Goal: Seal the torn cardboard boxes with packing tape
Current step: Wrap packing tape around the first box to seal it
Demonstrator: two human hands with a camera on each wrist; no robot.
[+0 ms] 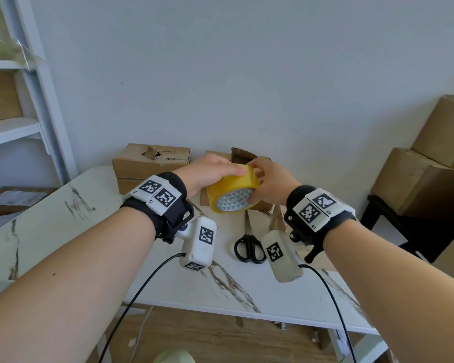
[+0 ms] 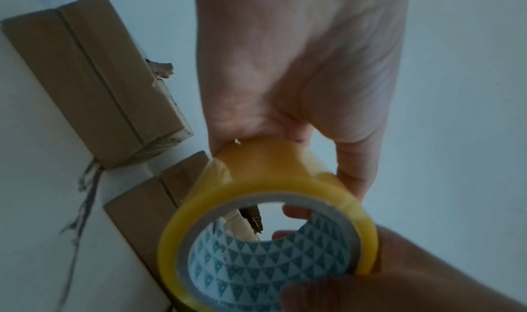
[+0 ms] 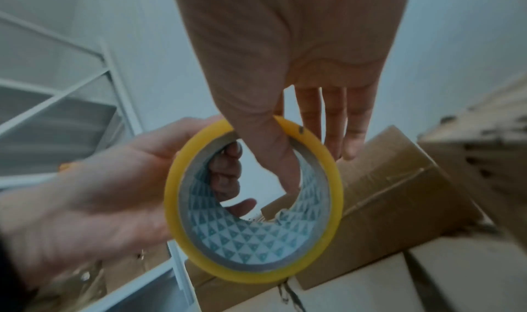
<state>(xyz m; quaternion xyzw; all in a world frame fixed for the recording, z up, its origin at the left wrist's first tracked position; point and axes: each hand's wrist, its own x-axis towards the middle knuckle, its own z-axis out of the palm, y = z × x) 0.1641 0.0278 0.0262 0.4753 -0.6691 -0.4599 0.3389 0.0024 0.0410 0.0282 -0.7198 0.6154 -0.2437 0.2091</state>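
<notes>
A yellow roll of packing tape (image 1: 232, 189) with a patterned white core is held up over the table between both hands. My left hand (image 1: 210, 174) grips its outer rim from above. My right hand (image 1: 270, 182) pinches the other side, thumb inside the core in the right wrist view (image 3: 282, 159). A torn cardboard box (image 1: 150, 159) tops a stack of two at the back left. A second torn box (image 1: 243, 154) sits behind the roll, mostly hidden. The left wrist view shows the roll (image 2: 268, 238), the stacked boxes (image 2: 94, 80) and the nearer box (image 2: 148, 208).
Black-handled scissors (image 1: 248, 247) lie on the marble table (image 1: 63, 231) below the hands. A white shelf unit (image 1: 37, 100) stands at the left. Large cardboard boxes (image 1: 430, 174) are piled on a dark stand at the right. Cables hang from both wrists.
</notes>
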